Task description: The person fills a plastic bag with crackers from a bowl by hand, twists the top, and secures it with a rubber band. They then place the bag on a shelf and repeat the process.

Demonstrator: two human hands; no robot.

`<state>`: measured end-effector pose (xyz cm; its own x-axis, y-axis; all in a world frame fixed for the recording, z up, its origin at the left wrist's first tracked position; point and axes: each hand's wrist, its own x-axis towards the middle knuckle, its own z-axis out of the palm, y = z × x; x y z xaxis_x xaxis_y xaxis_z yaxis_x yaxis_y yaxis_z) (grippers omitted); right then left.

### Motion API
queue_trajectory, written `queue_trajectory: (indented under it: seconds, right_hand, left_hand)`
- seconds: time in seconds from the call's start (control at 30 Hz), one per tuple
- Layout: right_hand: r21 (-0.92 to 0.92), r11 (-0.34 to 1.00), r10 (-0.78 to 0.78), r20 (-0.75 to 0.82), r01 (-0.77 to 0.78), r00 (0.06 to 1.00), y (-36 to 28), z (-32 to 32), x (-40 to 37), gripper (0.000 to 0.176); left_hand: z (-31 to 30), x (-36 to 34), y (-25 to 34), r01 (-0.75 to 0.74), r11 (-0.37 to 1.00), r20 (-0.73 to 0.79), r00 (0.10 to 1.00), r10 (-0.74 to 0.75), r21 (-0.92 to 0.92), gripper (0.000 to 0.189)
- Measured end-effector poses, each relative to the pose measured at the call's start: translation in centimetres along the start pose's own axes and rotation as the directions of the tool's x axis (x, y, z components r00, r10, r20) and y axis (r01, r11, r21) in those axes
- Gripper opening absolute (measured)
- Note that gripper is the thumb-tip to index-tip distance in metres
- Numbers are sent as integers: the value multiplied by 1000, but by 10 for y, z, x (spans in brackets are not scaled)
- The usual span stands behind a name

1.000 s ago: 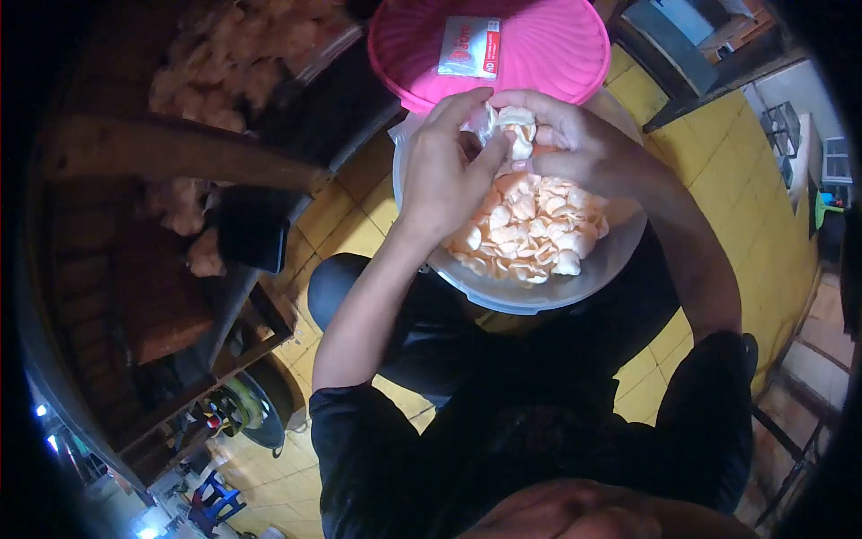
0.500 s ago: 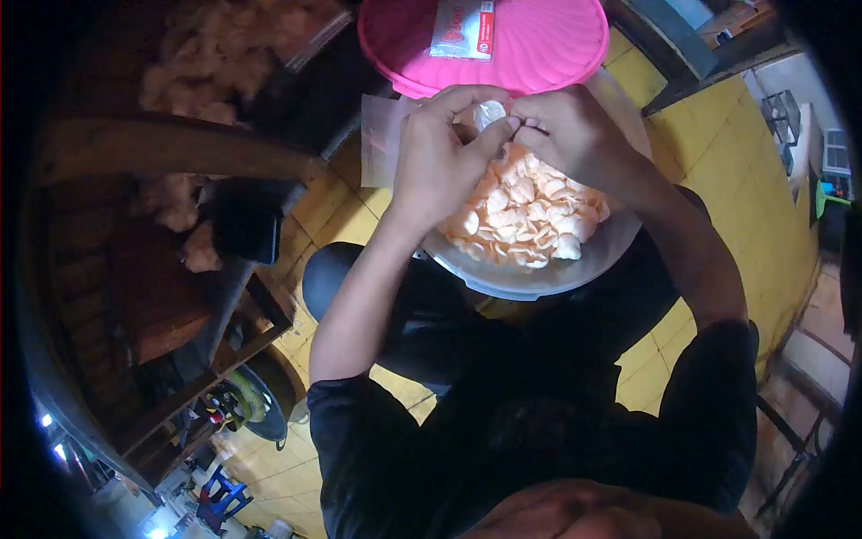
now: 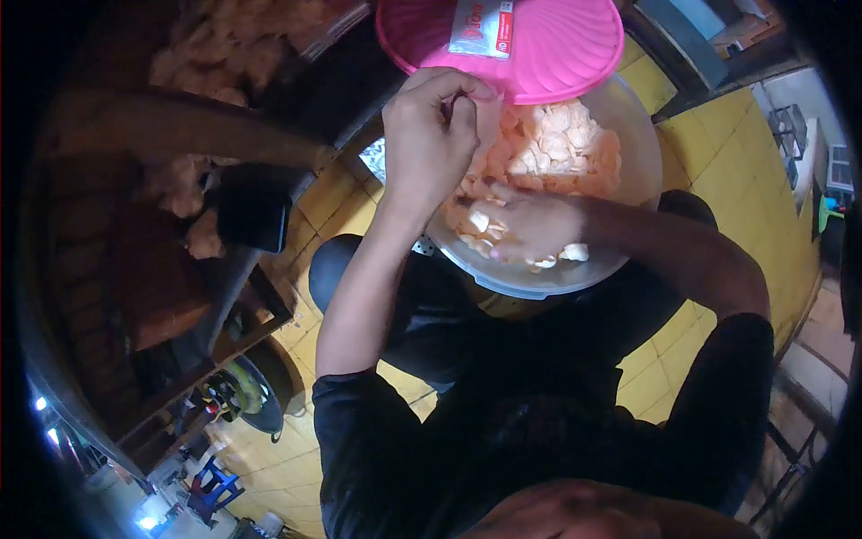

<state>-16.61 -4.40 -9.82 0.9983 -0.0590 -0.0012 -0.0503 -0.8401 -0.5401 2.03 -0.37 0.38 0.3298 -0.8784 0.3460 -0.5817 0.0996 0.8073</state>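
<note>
My left hand (image 3: 429, 135) is closed, its fingers and thumb pinching a thin clear plastic bag (image 3: 488, 121) that hangs over the tub's left side. My right hand (image 3: 530, 225) is down among pale orange crackers (image 3: 564, 139) in the near part of the tub. Its fingers look apart and are slightly blurred, with crackers around and between them; some fingertips are hidden. The wide translucent plastic tub (image 3: 642, 144) sits between my bent legs. A pink ribbed lid (image 3: 575, 54) covers its far edge.
A printed plastic packet (image 3: 480, 29) lies on the lid. At left stands a wooden rack (image 3: 180, 126) with more crackers (image 3: 238, 40) and a black phone-like object (image 3: 254, 208). A dark pan (image 3: 260, 395) and a blue stool (image 3: 215, 488) are on the yellow tiled floor (image 3: 718, 171).
My right hand has left my left hand and gone down into the crackers. My left hand still holds the bag, which now hangs lower over the tub. The view has shifted slightly.
</note>
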Motion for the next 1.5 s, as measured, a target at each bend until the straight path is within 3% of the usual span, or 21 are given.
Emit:
queue_trajectory:
  seconds: [0.07, 0.13, 0.2, 0.23, 0.27, 0.33, 0.5, 0.57, 0.6, 0.67, 0.8, 0.87, 0.93, 1.0, 1.03, 1.07, 1.13, 1.23, 1.37, 1.47, 1.5]
  right_hand:
    - [-36, 995, -68, 470, 96, 880, -24, -17, 10, 64]
    - [-85, 995, -6, 479, 53, 878, -39, -17, 8, 60]
    - [-128, 975, 222, 492, -182, 842, -53, -29, 2, 57]
    - [-184, 975, 186, 383, -123, 905, -51, -19, -2, 47]
    - [-183, 975, 186, 384, -123, 904, -49, -15, -1, 47]
    - [-183, 956, 292, 498, -230, 816, -45, -10, 3, 34]
    - [-87, 984, 175, 411, -152, 895, -26, -28, 1, 40]
    - [60, 989, 117, 275, -139, 954, -25, -61, 1, 43]
    - [59, 989, 117, 276, -139, 954, -23, -76, -1, 43]
    - [255, 947, 167, 133, -197, 977, -18, -101, -4, 42]
    - [300, 942, 151, 21, -150, 988, -8, -142, -9, 38]
    - [364, 926, 125, -41, -101, 991, -1, -155, -10, 40]
    - [396, 911, 149, -58, -114, 987, 3, -164, -15, 41]
    - [714, 700, 160, -129, -20, 979, 11, -164, -17, 42]
    - [690, 723, 168, -126, -35, 978, 14, -164, -16, 44]
    - [692, 721, 170, -126, -37, 977, 14, -164, -17, 44]
    - [775, 595, 254, 69, -212, 965, 10, -167, -14, 46]
    - [752, 605, 269, 119, -264, 956, 9, -169, -14, 49]
    - [817, 545, 306, 15, -188, 952, 10, -151, -12, 48]
    - [751, 629, 322, -19, -199, 947, 24, -136, -10, 51]
    - [684, 679, 391, -29, -267, 920, 18, -138, -8, 49]
  left_hand:
    - [2, 0, -3, -45, 998, -9, 999, 45, -46, 20]
    - [1, -2, 0, 34, 998, 12, 999, -33, -52, 21]
    - [-2, -1, 3, 110, 992, 34, 994, -108, -62, 22]
    - [-3, -1, 4, 109, 992, 32, 994, -108, -56, 22]
    - [-4, -1, 6, 108, 993, 30, 994, -107, -50, 22]
    - [-3, 1, 8, 113, 991, 17, 994, -112, -77, 20]
    - [-6, 4, 2, 43, 999, 7, 999, -43, -29, 18]
    - [-10, 4, 14, 221, 964, 70, 975, -212, -147, 17]
    - [-10, 4, 13, 221, 964, 70, 975, -212, -148, 17]
    - [-11, 4, 8, 122, 988, 80, 990, -115, -90, 20]
    - [-9, 3, -5, 34, 998, 98, 995, -28, -52, 22]
    - [-7, 2, -5, -40, 999, 194, 980, 35, 25, 23]
    - [-3, 0, -1, -10, 1000, 243, 970, 6, 17, 27]
    - [3, -2, 2, 6, 995, 267, 963, 21, -101, 31]
    - [2, -5, 14, 174, 960, 340, 936, -92, -217, 35]
    - [6, -7, 14, 175, 960, 343, 935, -93, -218, 35]
    - [12, -10, 14, 234, 882, 371, 926, -74, -409, 37]
    - [14, -11, 22, 337, 791, 402, 907, -127, -511, 39]
    - [9, -8, 25, 301, 849, 422, 900, -104, -434, 40]
    - [11, -9, 21, 292, 879, 400, 907, -130, -377, 43]
    - [11, -8, 21, 315, 882, 407, 900, -159, -351, 43]
